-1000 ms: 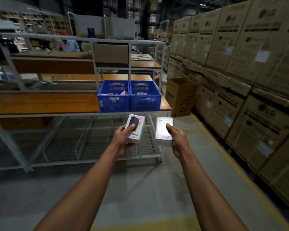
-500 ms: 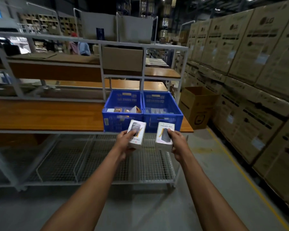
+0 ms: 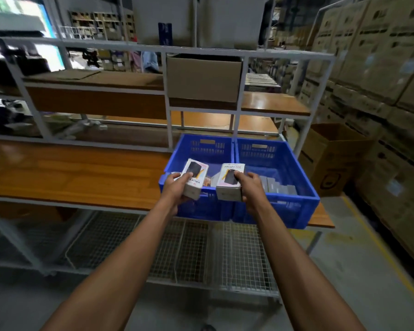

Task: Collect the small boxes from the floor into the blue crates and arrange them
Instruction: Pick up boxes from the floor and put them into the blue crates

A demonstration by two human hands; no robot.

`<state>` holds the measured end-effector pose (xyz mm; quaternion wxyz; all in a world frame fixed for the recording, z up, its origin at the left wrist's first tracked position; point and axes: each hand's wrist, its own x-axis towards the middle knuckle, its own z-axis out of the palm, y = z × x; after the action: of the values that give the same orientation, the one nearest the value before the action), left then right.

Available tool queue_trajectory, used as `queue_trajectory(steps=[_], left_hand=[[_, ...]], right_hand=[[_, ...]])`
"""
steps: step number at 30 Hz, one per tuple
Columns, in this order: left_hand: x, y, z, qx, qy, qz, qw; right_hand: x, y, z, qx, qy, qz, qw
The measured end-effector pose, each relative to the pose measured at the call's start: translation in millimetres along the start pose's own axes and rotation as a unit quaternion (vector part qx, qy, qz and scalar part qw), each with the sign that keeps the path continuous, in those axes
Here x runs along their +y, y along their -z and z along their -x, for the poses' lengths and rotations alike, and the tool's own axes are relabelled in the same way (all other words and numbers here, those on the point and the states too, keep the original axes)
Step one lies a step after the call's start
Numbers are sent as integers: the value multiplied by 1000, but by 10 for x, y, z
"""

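Two hands' grips (image 3: 177, 187) (image 3: 250, 187) each clasp a small box (image 3: 195, 177) (image 3: 230, 182) above blue crates (image 3: 294, 211).

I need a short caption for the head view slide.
Each hand holds a small box over two blue crates.

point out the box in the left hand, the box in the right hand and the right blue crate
box in the left hand (image 3: 194, 177), head view, on its printed top face
box in the right hand (image 3: 230, 180), head view, on its printed top face
right blue crate (image 3: 304, 187), head view, on its right rim
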<state>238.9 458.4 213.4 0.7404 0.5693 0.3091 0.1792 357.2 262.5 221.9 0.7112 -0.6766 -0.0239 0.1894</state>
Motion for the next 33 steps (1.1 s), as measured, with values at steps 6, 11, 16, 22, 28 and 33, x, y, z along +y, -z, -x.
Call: queue_trajectory(steps=[6,11,16,22,28,33], left_hand=[[165,-188,-1161,40,18,-14,999],[289,-344,-1906,72,63,-22,995],[301,-397,-2359,78,87,-7,993],[250,-380,-2501,79,97,-22,992],[261,-507,-2404,43,58,-46,996],[306,-812,-1911,-61,19,-85,994]], right_hand=[[-126,-447,-1341,-43,-67,35,996],[-139,-752,-2210,-70,-120,44,989],[-22,-937,-2685,-97,-147,9,984],[14,-995,-2818,-97,-163,8,982],[-22,-840,-2580,-44,-106,17,993],[-35,-473,-1995,24,-24,-8,999]])
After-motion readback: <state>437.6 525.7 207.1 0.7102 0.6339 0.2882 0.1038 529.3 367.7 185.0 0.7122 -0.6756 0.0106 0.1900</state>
